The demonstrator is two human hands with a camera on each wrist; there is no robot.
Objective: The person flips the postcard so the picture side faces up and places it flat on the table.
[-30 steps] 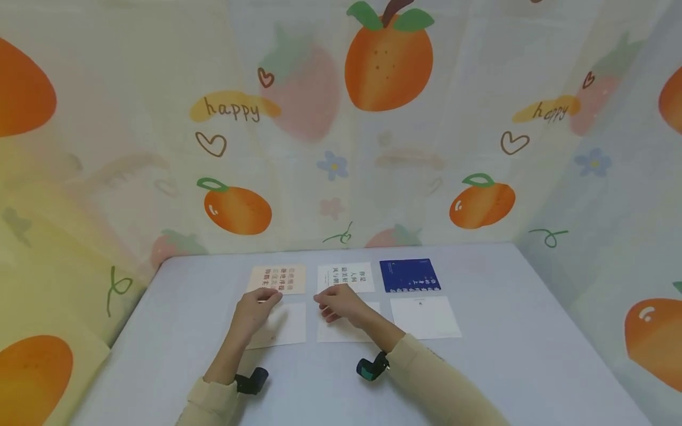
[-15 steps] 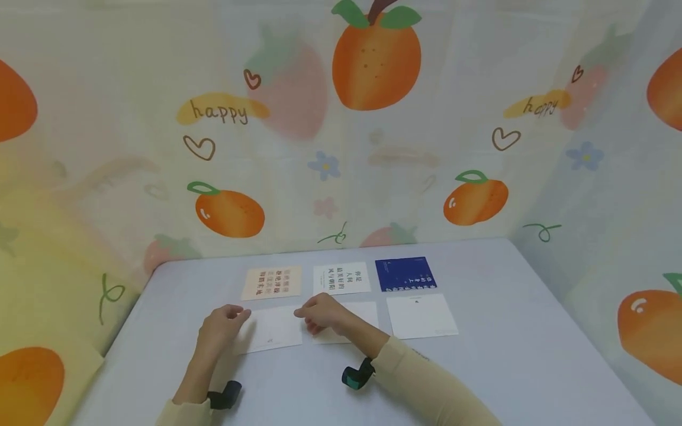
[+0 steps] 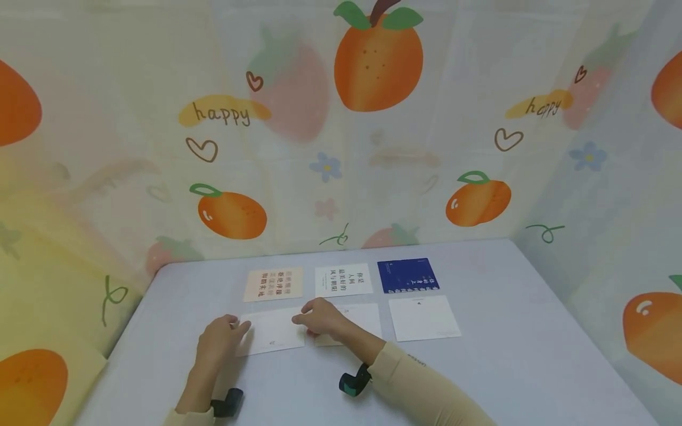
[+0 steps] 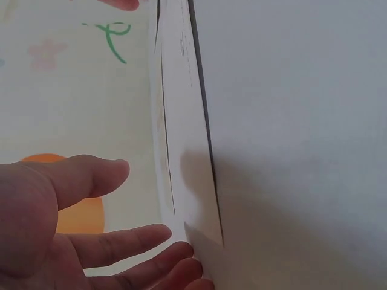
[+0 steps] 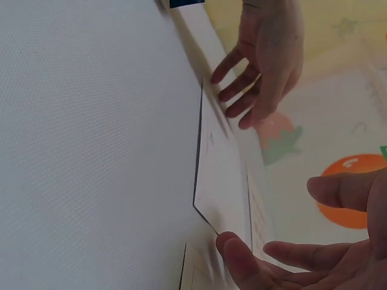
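A blank white card [image 3: 273, 334] lies at the near left of two rows of cards. My left hand [image 3: 217, 342] is at its left end, thumb and fingers spread apart. In the left wrist view, the fingertips [image 4: 192, 249] are right by the card's end, with the thumb well clear. My right hand [image 3: 322, 318] is at the card's right end and partly covers a second white card [image 3: 362, 319]. The right wrist view shows one fingertip [image 5: 233, 244] right at the first card's corner, the thumb raised away.
Behind lie a peach card [image 3: 273, 284] with text, a white text card [image 3: 343, 280] and a dark blue card [image 3: 408, 276]. A third blank white card [image 3: 424, 318] lies at near right. A fruit-print curtain [image 3: 298, 177] hangs behind the pale table [image 3: 506, 367].
Both hands have come back toward the near edge from the far row of cards. They now stand at the two ends of the near left white card, and the left fingers have spread.
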